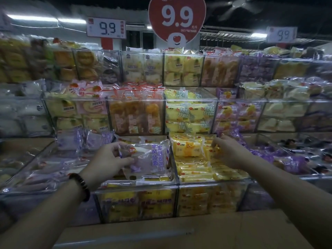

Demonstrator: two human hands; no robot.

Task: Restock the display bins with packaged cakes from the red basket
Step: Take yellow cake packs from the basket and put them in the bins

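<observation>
In the head view, the left hand (111,157) sits at about 7 o'clock from the middle of the frame. Its thumb and fingers are closed on the left end of a pale purple packaged cake in clear film with purple lettering (149,159). The packet lies roughly flat, just above the clear plastic display bin (136,184) at 6 o'clock. That bin is filled with yellow-wrapped cakes, so this purple packet does not seem to belong there. A string of dark beads (81,186) circles the left wrist.

The right hand (228,152), at 5 o'clock, reaches into the next bin, on the purple packet's 3 o'clock side. Its fingers are bent against the bright yellow packaged cakes (188,150) stacked there. I cannot tell whether it pinches one or only presses on them.

More pale purple packets (100,140) lie in the bin at the left hand's 11 o'clock. A round red price sign (177,17) hangs at 12 o'clock. The red basket is not in view.

The step in hand looks like placing: one cake is held but not yet set down, while the other hand tidies its row. The next move probably calls for carrying the purple packet toward the matching purple packets and laying it label-up. After that comes a reach back to the basket, wherever it stands.
</observation>
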